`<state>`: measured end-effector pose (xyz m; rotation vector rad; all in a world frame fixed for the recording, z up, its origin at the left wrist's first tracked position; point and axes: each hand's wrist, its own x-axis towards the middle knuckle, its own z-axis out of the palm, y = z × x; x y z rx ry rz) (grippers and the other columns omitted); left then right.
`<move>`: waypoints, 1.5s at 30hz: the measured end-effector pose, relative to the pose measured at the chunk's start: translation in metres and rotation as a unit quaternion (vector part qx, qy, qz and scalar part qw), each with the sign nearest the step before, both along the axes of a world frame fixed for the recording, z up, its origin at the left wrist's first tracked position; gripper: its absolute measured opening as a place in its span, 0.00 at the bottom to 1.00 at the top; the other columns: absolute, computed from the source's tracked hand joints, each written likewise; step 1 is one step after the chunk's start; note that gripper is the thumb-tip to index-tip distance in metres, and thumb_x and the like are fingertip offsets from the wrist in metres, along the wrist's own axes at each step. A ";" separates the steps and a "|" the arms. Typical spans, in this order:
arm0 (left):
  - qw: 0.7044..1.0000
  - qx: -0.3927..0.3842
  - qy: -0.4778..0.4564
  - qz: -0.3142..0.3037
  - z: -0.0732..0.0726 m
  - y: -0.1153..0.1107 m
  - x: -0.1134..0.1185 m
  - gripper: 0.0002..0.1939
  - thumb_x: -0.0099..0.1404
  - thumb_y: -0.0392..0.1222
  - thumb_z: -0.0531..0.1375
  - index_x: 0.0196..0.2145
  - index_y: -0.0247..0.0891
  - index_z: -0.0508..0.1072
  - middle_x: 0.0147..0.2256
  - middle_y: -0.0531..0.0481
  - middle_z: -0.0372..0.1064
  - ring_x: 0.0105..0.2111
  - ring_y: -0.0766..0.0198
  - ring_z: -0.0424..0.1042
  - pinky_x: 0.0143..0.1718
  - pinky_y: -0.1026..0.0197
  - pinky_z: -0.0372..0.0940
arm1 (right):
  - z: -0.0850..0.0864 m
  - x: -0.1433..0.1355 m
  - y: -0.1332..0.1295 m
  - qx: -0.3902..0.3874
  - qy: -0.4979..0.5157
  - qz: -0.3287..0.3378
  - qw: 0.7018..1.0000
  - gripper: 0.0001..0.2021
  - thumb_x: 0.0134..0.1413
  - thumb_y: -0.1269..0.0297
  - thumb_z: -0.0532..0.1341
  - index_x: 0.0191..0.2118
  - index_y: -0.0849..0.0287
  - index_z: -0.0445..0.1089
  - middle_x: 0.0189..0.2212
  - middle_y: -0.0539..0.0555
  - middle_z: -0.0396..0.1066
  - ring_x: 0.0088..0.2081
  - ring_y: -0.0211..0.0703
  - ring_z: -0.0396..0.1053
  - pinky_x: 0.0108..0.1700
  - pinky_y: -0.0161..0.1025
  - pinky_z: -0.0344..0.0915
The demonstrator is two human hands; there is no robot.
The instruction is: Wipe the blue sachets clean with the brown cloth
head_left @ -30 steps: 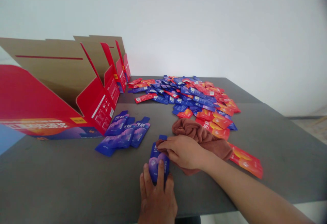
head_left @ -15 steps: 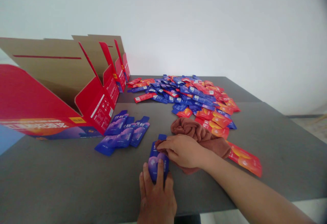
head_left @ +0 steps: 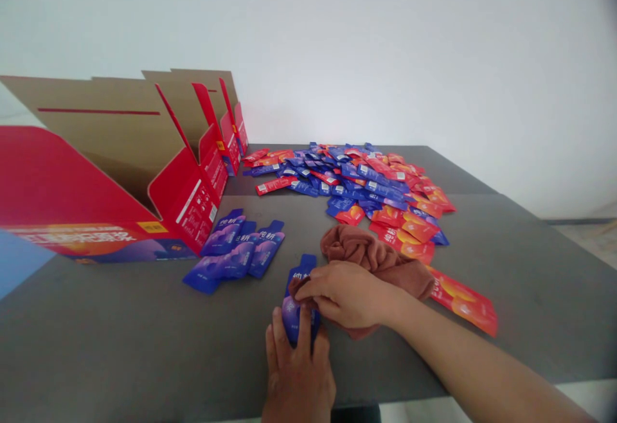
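A blue and purple pouch (head_left: 290,315) lies flat on the dark grey table (head_left: 144,339) in front of me. My left hand (head_left: 299,362) rests with spread fingers on its lower end, pressing it to the table. In my right hand (head_left: 344,291) is a bunched brown cloth (head_left: 364,246); a wad of it under the fingertips touches the pouch's middle. The rest of the cloth spreads out beneath and behind that hand. Left of the pouch, several blue pouches (head_left: 241,249) lie overlapping.
Red and blue boxes (head_left: 186,214) with raised cardboard flaps stand in a row at the left. A large heap of red and blue pouches (head_left: 357,175) covers the far middle of the table. One red pouch (head_left: 465,301) lies right of the cloth, partly under it.
My right hand has slid the cloth wad down the pouch, closer to my left fingers. The left hand still holds the pouch down. The view has shifted slightly.
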<state>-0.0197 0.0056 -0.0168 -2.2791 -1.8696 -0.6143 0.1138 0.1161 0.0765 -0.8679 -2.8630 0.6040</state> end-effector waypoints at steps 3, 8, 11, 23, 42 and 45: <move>1.000 0.000 0.003 -0.001 0.000 0.000 0.000 0.17 0.52 0.40 0.62 0.42 0.44 0.73 0.54 0.48 0.63 0.56 0.34 0.53 0.53 0.37 0.57 | -0.001 0.000 0.000 0.005 -0.007 -0.007 1.000 0.16 0.56 0.70 0.50 0.46 0.54 0.70 0.39 0.52 0.70 0.39 0.40 0.67 0.40 0.36 0.57; 1.000 -0.021 -0.009 0.003 0.005 0.001 0.000 0.16 0.49 0.42 0.65 0.38 0.44 0.75 0.54 0.49 0.64 0.55 0.34 0.54 0.53 0.37 0.57 | -0.004 0.001 0.005 0.028 -0.030 -0.064 0.997 0.16 0.58 0.68 0.50 0.47 0.53 0.69 0.38 0.53 0.70 0.38 0.41 0.66 0.38 0.37 0.57; 1.000 -0.026 -0.009 0.006 0.008 0.001 0.001 0.16 0.49 0.42 0.65 0.38 0.44 0.75 0.53 0.49 0.64 0.55 0.34 0.55 0.52 0.37 0.58 | -0.005 0.001 0.007 0.038 -0.033 -0.096 0.994 0.16 0.58 0.68 0.50 0.48 0.54 0.69 0.38 0.53 0.71 0.38 0.42 0.66 0.38 0.37 0.56; 1.000 0.008 0.004 0.001 0.000 0.000 0.001 0.16 0.51 0.41 0.63 0.40 0.44 0.74 0.53 0.48 0.64 0.56 0.34 0.52 0.53 0.37 0.57 | -0.001 0.000 0.002 0.007 -0.010 -0.012 1.000 0.15 0.56 0.70 0.50 0.45 0.54 0.70 0.38 0.52 0.70 0.38 0.40 0.67 0.39 0.36 0.57; 1.000 -0.019 -0.016 0.002 0.003 0.000 0.000 0.16 0.51 0.42 0.63 0.40 0.45 0.74 0.54 0.49 0.63 0.56 0.37 0.53 0.53 0.37 0.57 | -0.001 0.000 0.002 0.027 -0.022 -0.045 0.998 0.15 0.57 0.68 0.50 0.46 0.54 0.70 0.37 0.52 0.71 0.37 0.41 0.67 0.37 0.37 0.56; 1.000 -0.013 -0.018 0.002 0.001 0.000 0.000 0.18 0.51 0.42 0.63 0.41 0.45 0.74 0.54 0.49 0.62 0.57 0.37 0.52 0.53 0.37 0.57 | 0.000 -0.001 0.000 0.017 -0.019 -0.021 0.999 0.15 0.57 0.69 0.50 0.45 0.54 0.70 0.37 0.52 0.70 0.37 0.41 0.67 0.38 0.37 0.56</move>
